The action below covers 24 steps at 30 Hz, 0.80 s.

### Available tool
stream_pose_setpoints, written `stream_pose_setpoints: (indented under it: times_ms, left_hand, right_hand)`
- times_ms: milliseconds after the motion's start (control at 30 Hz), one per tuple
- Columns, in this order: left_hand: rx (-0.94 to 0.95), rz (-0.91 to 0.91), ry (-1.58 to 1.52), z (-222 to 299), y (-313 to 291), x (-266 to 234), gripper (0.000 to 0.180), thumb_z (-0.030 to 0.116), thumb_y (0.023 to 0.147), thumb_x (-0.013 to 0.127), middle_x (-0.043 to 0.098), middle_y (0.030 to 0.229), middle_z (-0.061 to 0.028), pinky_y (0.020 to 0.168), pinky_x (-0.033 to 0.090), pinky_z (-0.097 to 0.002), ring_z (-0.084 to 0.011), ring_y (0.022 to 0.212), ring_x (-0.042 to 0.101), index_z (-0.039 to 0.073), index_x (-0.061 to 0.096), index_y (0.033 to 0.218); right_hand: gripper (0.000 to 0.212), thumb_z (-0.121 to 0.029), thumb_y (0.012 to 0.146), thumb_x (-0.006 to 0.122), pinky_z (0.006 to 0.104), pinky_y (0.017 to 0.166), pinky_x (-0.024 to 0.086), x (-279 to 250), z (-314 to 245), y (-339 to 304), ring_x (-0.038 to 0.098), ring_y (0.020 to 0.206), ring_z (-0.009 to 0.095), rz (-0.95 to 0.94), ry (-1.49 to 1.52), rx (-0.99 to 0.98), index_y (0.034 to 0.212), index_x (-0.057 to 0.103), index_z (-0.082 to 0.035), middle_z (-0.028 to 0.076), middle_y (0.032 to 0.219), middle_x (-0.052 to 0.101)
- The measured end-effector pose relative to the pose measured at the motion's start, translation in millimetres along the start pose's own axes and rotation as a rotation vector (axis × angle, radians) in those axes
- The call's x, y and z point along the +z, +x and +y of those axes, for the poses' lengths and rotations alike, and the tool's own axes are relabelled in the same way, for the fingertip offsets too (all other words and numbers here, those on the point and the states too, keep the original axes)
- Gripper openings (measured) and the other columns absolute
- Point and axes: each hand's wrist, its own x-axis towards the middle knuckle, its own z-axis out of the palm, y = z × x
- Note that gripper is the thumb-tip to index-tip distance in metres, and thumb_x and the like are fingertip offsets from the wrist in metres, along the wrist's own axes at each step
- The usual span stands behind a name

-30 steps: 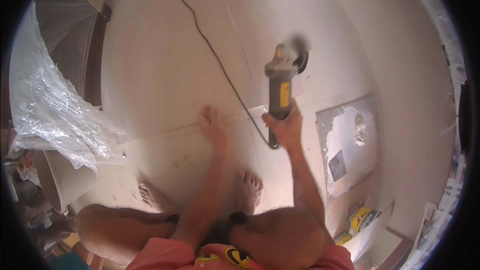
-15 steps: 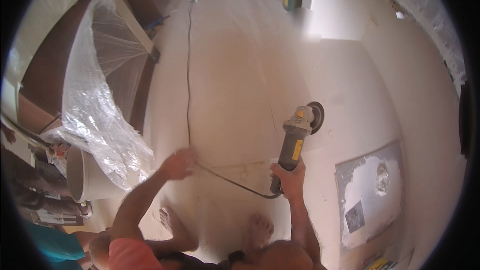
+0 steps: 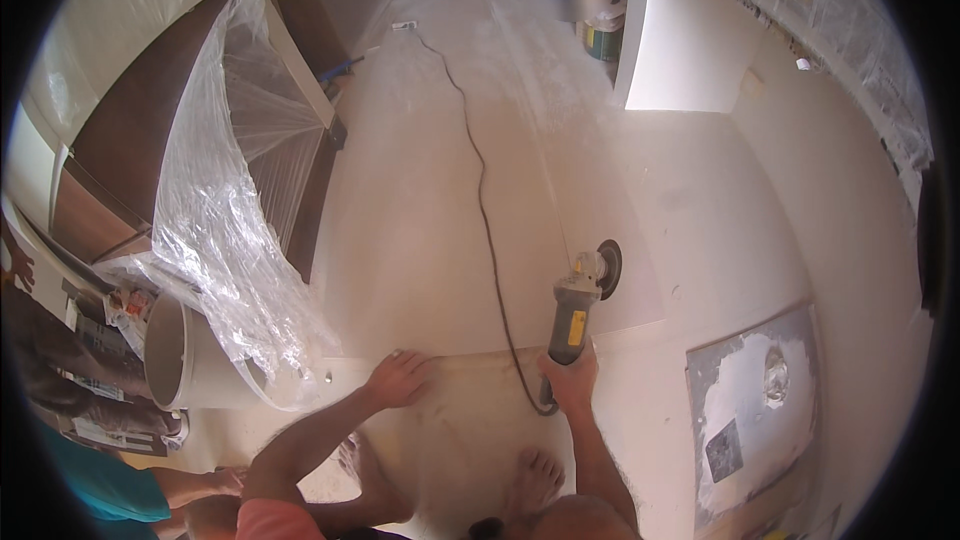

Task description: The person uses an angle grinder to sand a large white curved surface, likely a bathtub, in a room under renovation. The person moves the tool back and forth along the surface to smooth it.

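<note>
My right hand is wrapped around the dark body of an angle grinder. The grinder's round disc points away from me, to the right, and hangs over or beside the large dusty sheet; I cannot tell if it touches. From the tool's rear end a dark power cord curves out across the sheet. My left hand lies palm down on the near edge of the dusty sheet, fingers stretched out and nothing in them.
A white power strip sits at the cord's far end. Plastic film drapes the left-hand furniture above a pale bin. A patched board lies right. Other people's legs and a teal sleeve show left; buckets stand far back.
My left hand has left the cord's side and come down onto the sheet's near edge. The cord now runs farther right. The grinder sits slightly lower and left in view.
</note>
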Motion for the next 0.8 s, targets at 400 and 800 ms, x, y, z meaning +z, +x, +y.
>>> stream_pose_setpoints:
  times_ms: [400, 800]
  left_hand:
    - [-0.793, 0.135, -0.32, 3, 216, 16, 0.071, 0.033, 0.101, 0.074, 0.057, 0.142, -0.0264, 0.107, 0.055, -0.0532, -0.045, 0.132, 0.058, -0.003, 0.043, 0.154]
    - [-1.143, 0.033, -0.38, -42, 250, 43, 0.051, 0.025, 0.107, 0.059, 0.069, 0.128, -0.032, 0.094, 0.061, -0.0584, -0.0477, 0.117, 0.073, -0.002, 0.048, 0.149]
  right_hand:
    - [0.053, -0.019, 0.074, 0.09, 0.0397, 0.081, 0.06, -10, -6, -39, 0.073, 0.085, 0.021, -0.105, 0.113, 0.043, 0.115, 0.063, -0.001, 0.009, 0.094, 0.073]
    - [0.058, -0.021, 0.072, 0.091, 0.0394, 0.084, 0.059, -19, 12, -82, 0.073, 0.089, 0.022, -0.133, 0.074, 0.069, 0.119, 0.063, 0.0, 0.011, 0.097, 0.074]
